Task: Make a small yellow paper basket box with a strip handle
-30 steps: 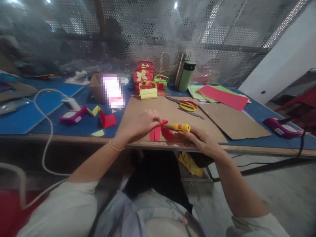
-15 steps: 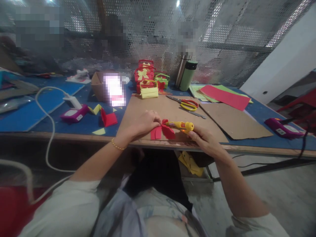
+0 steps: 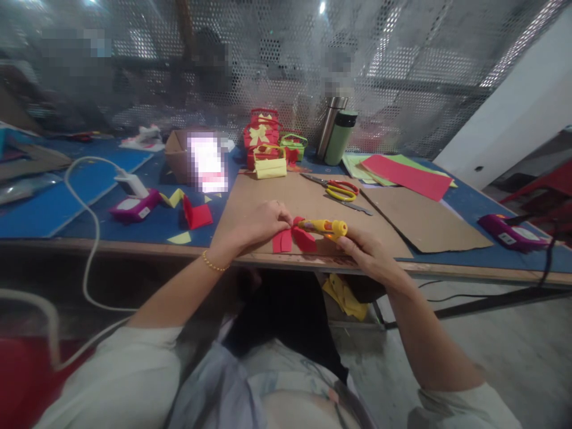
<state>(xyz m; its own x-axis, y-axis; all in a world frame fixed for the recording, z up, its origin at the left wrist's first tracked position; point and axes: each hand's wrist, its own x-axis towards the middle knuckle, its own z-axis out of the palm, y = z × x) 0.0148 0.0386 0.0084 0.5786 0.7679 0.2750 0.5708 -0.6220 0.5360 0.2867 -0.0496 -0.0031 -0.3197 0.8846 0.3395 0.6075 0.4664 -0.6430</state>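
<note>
My left hand point(image 3: 267, 221) pinches the upper edge of a red paper bow point(image 3: 304, 239), whose cut tails hang toward the table edge. In my right hand point(image 3: 367, 249) is a yellow hot glue gun point(image 3: 322, 226), a small orange light glowing on it. Its nozzle points left and meets the top of the bow close to my left fingertips; whether glue is coming out is too small to see. Both hands are over a brown cardboard sheet point(image 3: 254, 190) at the front of the table.
Scissors point(image 3: 342, 189) and a knife blade point(image 3: 355, 206) lie beyond the glue gun. Small paper baskets point(image 3: 270, 167) and a green bottle point(image 3: 340, 138) stand behind. Red and green paper point(image 3: 406, 174) is at right. Left are a lit phone point(image 3: 207, 161), a purple box point(image 3: 134, 207) and a folded red piece point(image 3: 198, 215).
The glue gun has shifted slightly, its tip staying at the red bow. My left hand keeps its pinch. The whole view moved a little early on.
</note>
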